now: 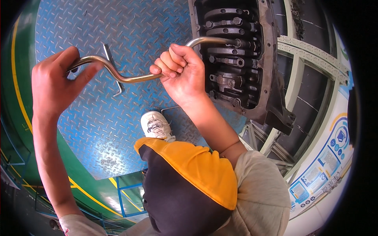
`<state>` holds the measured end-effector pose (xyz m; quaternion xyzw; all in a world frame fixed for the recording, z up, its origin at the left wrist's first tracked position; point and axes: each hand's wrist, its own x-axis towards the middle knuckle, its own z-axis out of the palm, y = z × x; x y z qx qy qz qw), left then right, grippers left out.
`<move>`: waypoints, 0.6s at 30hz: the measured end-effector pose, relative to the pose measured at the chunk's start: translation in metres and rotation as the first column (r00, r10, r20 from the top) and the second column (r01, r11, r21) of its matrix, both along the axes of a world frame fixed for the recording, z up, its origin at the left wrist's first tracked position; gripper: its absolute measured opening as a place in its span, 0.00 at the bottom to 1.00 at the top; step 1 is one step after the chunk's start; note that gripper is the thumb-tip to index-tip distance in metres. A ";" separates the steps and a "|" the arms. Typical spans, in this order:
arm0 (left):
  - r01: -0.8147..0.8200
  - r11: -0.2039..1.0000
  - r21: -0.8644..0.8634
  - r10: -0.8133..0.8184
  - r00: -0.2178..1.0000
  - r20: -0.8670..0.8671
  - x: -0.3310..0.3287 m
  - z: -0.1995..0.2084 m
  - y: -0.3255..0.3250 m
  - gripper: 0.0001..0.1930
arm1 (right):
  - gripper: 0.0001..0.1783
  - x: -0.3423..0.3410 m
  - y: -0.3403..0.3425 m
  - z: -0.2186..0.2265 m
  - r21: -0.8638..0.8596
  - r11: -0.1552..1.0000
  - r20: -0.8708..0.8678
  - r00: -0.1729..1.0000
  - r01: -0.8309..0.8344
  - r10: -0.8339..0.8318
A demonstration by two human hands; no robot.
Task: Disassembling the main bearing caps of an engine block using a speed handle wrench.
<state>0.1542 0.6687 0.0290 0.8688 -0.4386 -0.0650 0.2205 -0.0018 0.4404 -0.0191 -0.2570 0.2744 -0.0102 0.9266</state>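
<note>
A shiny bent speed wrench (pixel 134 79) stretches from my left hand to an engine block (pixel 265 59). My left hand (pixel 53 80) is closed around its outer end. Farther along, my right hand (pixel 183 74) wraps its fingers around the crank's shaft. The wrench's far end meets a bolt position among the dark bearing caps (pixel 226 61) inside the block; whether it sits fully on a bolt head I cannot tell. Several bolts stand in the caps. Below the crank, partly covered by it, lies a thin metal bar (pixel 119 87) with a bent end.
Blue diamond-plate flooring (pixel 98 23) lies under the work. My white shoe (pixel 154 124) rests on it, close to the block. A pale metal frame (pixel 295 78) stands beyond the block at the right. Blue railing (pixel 120 196) and green floor (pixel 23 74) border the plate.
</note>
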 end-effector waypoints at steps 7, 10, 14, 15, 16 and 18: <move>-0.111 0.963 0.247 0.105 0.994 0.037 0.002 0.013 -0.011 0.08 | 0.23 -0.001 0.000 0.021 0.098 0.994 -0.007 0.999 0.041 -0.041; -0.126 0.961 0.245 0.128 0.992 0.011 0.009 0.003 -0.025 0.13 | 0.20 -0.002 -0.001 0.029 0.143 0.987 -0.010 0.998 0.069 -0.068; -0.184 0.922 0.341 0.207 0.978 -0.033 0.016 -0.006 -0.034 0.15 | 0.17 -0.002 -0.002 0.034 0.166 0.981 -0.022 0.995 0.101 -0.098; -0.170 0.919 0.356 0.197 0.980 -0.040 0.017 -0.007 -0.034 0.15 | 0.16 -0.002 -0.002 0.033 0.184 0.979 -0.013 0.996 0.090 -0.090; -0.171 0.919 0.354 0.203 0.978 -0.056 0.017 -0.008 -0.034 0.14 | 0.16 -0.002 -0.002 0.034 0.230 0.968 0.012 0.994 0.100 -0.105; -0.174 0.917 0.358 0.216 0.973 -0.081 0.018 -0.011 -0.034 0.14 | 0.15 -0.002 -0.002 0.034 0.331 0.938 0.061 0.990 0.101 -0.128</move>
